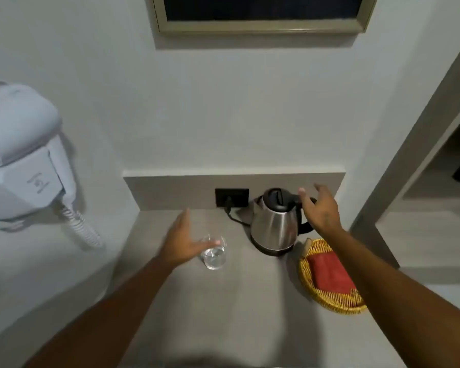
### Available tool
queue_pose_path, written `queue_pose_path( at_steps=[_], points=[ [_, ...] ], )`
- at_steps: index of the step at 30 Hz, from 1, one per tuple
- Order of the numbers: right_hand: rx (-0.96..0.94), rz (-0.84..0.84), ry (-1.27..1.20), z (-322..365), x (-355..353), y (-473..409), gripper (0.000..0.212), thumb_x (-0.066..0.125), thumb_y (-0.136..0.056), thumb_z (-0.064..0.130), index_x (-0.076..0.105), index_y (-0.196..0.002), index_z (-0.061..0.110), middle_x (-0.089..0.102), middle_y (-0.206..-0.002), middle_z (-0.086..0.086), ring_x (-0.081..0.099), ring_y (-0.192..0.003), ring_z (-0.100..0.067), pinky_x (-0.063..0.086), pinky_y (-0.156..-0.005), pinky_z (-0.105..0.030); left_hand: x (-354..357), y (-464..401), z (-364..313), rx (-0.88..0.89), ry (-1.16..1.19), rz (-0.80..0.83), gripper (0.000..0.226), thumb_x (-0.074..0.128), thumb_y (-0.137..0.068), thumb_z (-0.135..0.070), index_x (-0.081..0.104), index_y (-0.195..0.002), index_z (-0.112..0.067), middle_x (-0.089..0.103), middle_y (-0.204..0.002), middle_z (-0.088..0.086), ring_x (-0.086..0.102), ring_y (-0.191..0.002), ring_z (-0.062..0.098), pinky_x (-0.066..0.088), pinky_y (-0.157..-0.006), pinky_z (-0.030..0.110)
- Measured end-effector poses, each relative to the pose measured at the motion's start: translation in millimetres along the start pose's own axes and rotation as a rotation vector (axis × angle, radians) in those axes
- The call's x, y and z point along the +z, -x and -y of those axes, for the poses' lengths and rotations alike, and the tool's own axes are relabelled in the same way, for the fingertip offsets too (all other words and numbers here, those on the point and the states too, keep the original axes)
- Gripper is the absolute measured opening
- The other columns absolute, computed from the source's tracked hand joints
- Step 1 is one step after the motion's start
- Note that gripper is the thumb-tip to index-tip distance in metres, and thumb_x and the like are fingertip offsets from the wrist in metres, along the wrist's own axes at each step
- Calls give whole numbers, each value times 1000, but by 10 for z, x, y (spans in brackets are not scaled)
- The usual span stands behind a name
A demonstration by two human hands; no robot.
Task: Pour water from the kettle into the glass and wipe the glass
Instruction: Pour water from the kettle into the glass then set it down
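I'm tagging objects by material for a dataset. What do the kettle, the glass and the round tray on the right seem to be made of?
Kettle: brushed stainless steel body, judging by its soft grey sheen; the lid and handle look like black plastic.
Glass: clear glass, or possibly clear plastic; the counter shows through it.
Tray: woven wicker or rattan, yellow, with visible coiled strands; a red cloth lies in it.

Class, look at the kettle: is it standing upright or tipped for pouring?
Upright. The kettle sits flat on its base on the counter, lid on top; the right hand is open, not gripping its handle.

steel kettle (pixel 274 227) (black lid shut) stands upright; clear glass (pixel 214 254) sits well left of it.
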State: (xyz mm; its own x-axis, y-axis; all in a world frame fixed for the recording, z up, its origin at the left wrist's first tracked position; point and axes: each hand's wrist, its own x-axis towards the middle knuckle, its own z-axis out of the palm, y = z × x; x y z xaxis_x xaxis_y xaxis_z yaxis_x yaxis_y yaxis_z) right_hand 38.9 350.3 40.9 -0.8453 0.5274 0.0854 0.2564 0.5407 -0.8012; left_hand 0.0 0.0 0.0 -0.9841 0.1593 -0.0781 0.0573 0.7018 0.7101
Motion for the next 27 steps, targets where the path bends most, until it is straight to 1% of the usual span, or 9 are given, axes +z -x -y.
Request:
queue_pose_path(
  at_steps=[3, 5, 7, 9, 10, 14, 17, 20, 27],
  points=[
    [120, -12, -148, -193, 51, -9, 58, 54, -97, 49, 51, -141, 11, 59, -137, -14, 54, -126, -30, 43, -108, -45, 343, 158, 323, -150, 67, 49, 141, 98, -50, -51, 20, -160, -9, 26, -167, 9, 25, -155, 24, 22, -126, 38],
    [152, -16, -198, -254, 64, -47, 52, 53, -98, 49, 56, -135, 12, 63, -129, -11, 57, -120, -27, 46, -104, -45, 559, 217, 460, -191, 126, 30, 132, 102, -48, -39, 31, -155, -8, 38, -161, 10, 37, -148, 22, 32, -121, 38],
    [176, -13, -233, -250, 91, -120, 48, 52, -99, 49, 60, -128, 13, 65, -122, -8, 58, -115, -26, 47, -99, -41, 682, 203, 524, -153, 193, -23, 107, 103, -42, -33, 54, -136, -30, 63, -138, -7, 58, -126, 7, 45, -101, 22],
    [191, -6, -237, -266, 117, -201, 41, 49, -100, 50, 65, -112, 15, 66, -106, -6, 60, -105, -26, 47, -88, -37, 783, 185, 533, -118, 244, -63, 88, 99, -34, -35, 60, -110, -55, 71, -105, -31, 66, -100, -11, 45, -81, 5],
    [207, 0, -228, -286, 122, -239, 40, 47, -100, 51, 66, -104, 16, 65, -99, -6, 60, -100, -26, 45, -83, -36, 840, 177, 533, -125, 254, -79, 86, 99, -34, -33, 60, -107, -56, 70, -99, -33, 67, -97, -10, 46, -81, 6],
    [201, 40, -171, -328, 155, -332, 42, 47, -98, 54, 67, -93, 17, 66, -90, -4, 63, -90, -25, 44, -77, -33, 965, 172, 528, -213, 311, -115, 91, 103, -45, -18, 62, -126, -23, 71, -116, -3, 69, -111, 21, 55, -100, 40],
    [116, 73, -96, -328, 217, -418, 49, 51, -95, 58, 69, -87, 13, 70, -85, -7, 65, -83, -22, 50, -73, -35, 1013, 106, 578, -227, 306, -130, 90, 102, -48, -19, 61, -128, -21, 72, -116, -3, 70, -109, 22, 56, -98, 43],
    [80, 71, -54, -297, 215, -448, 55, 52, -94, 59, 70, -80, 9, 69, -76, -10, 63, -73, -21, 49, -66, -32, 1047, 72, 565, -250, 327, -142, 88, 102, -49, -20, 61, -128, -21, 74, -116, 3, 72, -105, 24, 59, -95, 46],
    [316, -12, -198, -474, 251, -535, 54, 53, -94, 59, 61, -70, 11, 61, -73, -10, 59, -70, -23, 44, -59, -29, 1131, 23, 540, -260, 400, -187, 83, 100, -53, -12, 62, -126, -18, 74, -111, 7, 73, -100, 26, 61, -90, 50]
  ],
)
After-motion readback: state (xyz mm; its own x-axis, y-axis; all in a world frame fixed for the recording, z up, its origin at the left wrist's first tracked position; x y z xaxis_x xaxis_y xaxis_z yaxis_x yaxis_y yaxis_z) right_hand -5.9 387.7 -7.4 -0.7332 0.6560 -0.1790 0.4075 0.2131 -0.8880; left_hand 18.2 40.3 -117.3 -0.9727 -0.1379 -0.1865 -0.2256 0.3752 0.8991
